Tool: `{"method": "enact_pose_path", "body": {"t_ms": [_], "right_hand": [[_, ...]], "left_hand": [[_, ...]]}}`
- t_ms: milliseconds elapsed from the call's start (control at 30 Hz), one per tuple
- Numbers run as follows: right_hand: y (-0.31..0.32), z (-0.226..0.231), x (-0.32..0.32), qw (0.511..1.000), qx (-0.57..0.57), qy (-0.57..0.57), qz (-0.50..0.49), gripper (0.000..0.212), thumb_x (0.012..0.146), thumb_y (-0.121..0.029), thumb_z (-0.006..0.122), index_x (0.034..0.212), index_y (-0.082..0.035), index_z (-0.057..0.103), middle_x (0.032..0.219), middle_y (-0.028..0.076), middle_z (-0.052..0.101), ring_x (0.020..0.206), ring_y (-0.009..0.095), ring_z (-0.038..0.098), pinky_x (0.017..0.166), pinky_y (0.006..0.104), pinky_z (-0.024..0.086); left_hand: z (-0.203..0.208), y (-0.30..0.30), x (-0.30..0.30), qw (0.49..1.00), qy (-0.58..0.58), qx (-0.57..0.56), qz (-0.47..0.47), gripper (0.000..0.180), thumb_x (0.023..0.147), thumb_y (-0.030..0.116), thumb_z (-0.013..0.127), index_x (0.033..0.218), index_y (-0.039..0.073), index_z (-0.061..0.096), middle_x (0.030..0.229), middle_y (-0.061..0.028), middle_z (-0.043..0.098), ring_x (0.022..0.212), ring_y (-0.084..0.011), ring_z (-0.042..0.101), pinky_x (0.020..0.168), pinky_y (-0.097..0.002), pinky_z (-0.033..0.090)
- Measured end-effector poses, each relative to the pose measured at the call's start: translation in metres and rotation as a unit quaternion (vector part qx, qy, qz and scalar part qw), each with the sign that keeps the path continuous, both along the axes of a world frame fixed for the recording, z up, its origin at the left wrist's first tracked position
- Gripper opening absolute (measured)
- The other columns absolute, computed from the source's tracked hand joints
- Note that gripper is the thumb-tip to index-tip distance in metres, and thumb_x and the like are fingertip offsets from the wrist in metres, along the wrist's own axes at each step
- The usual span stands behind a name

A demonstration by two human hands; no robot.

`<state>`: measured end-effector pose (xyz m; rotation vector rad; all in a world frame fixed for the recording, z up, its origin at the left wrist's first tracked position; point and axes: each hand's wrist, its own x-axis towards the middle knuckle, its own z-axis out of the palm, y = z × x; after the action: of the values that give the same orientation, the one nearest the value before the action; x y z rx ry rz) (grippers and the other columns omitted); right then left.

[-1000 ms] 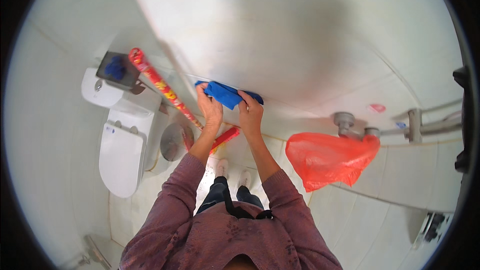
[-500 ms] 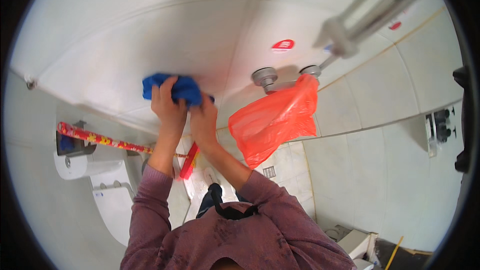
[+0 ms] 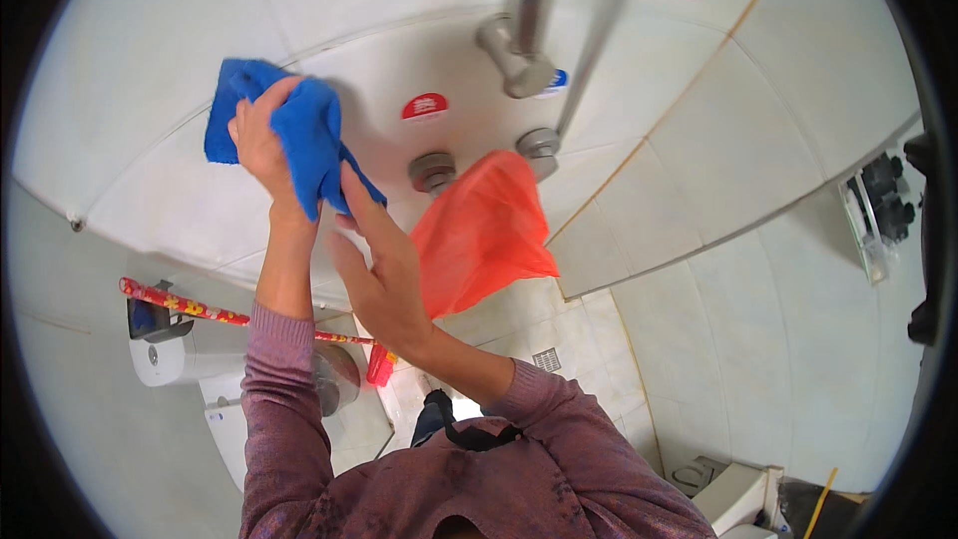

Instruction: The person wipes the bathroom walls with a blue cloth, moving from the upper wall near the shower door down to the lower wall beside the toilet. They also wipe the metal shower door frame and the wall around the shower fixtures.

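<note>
My left hand (image 3: 261,150) is closed on a blue cloth (image 3: 311,135) and presses it to the white tiled wall (image 3: 150,90). Part of the cloth lies flat on the tile, while a loose fold hangs over the fingers and tapers down toward the right. Just below that hanging end is my right hand (image 3: 384,279), fingers stretched and apart. Its fingertips meet or nearly meet the cloth's edge; which of the two I cannot tell. To the right, a translucent red plastic bag (image 3: 484,235) hangs from the shower tap fittings (image 3: 432,173).
A metal shower pipe (image 3: 529,0) rises right of my hands. Below on the left, a flower-patterned broom handle (image 3: 210,312) slants past a toilet (image 3: 225,429). A floor drain (image 3: 546,359) sits in the tiles. A small shelf (image 3: 866,230) with dark items is at the far right.
My left hand and the cloth have moved up and left along the wall, and the bunched cloth has loosened. My right hand has come off the cloth's bulk and spread. The view has shifted.
</note>
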<state>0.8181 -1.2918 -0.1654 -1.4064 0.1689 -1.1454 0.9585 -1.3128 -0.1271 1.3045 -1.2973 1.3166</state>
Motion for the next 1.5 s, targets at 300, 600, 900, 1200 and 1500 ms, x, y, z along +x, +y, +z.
{"method": "enact_pose_path", "body": {"t_ms": [300,600,900,1200,1500], "right_hand": [[-0.080,0.014,-0.095,0.979,0.054,-0.137,-0.137,0.048,0.081,-0.003,0.054,0.126,0.002,0.040,0.118,0.015,0.050,0.099,0.018,0.052,0.083,0.0282,0.042],[-0.190,0.054,-0.126,0.926,0.120,-0.239,-0.266,0.020,0.081,0.002,0.054,0.101,0.002,0.054,0.094,0.006,0.056,0.082,0.011,0.054,0.073,0.0219,0.045],[-0.291,0.006,-0.079,0.790,-0.354,-0.009,-0.500,0.033,0.066,-0.002,0.065,0.097,-0.009,0.058,0.086,0.011,0.059,0.077,0.032,0.051,0.064,0.0378,0.043],[-0.296,-0.090,-0.125,0.830,-0.165,0.130,-0.517,0.025,0.066,-0.005,0.063,0.090,-0.005,0.057,0.086,0.013,0.060,0.079,0.034,0.055,0.069,0.0409,0.043],[-0.413,0.067,-0.151,0.682,-0.370,-0.007,-0.630,0.031,0.080,-0.008,0.052,0.110,0.000,0.054,0.091,0.013,0.059,0.079,0.025,0.052,0.077,0.0333,0.040]], "left_hand": [[0.031,-0.027,-0.133,0.860,0.180,0.310,-0.362,0.047,0.065,0.005,0.061,0.111,0.004,0.052,0.095,-0.0133,0.060,0.084,-0.0299,0.059,0.075,-0.0317,0.046],[0.075,-0.045,-0.114,0.976,0.080,0.109,-0.173,0.041,0.072,-0.006,0.048,0.113,-0.001,0.052,0.095,-0.0112,0.059,0.083,-0.0199,0.055,0.075,-0.0278,0.044],[0.073,-0.084,-0.042,0.988,-0.086,0.066,0.110,0.039,0.083,0.022,0.050,0.122,0.015,0.050,0.134,-0.0061,0.037,0.127,-0.0283,0.028,0.102,-0.0426,0.018],[0.065,-0.097,-0.036,0.983,-0.098,0.039,0.153,0.048,0.080,0.029,0.051,0.127,0.017,0.045,0.140,-0.0047,0.031,0.131,-0.0263,0.021,0.104,-0.0425,0.010],[0.066,-0.099,-0.032,0.978,-0.147,0.039,0.141,0.049,0.082,0.028,0.047,0.128,0.013,0.041,0.139,-0.0077,0.032,0.131,-0.0284,0.022,0.105,-0.0423,0.008]]}}
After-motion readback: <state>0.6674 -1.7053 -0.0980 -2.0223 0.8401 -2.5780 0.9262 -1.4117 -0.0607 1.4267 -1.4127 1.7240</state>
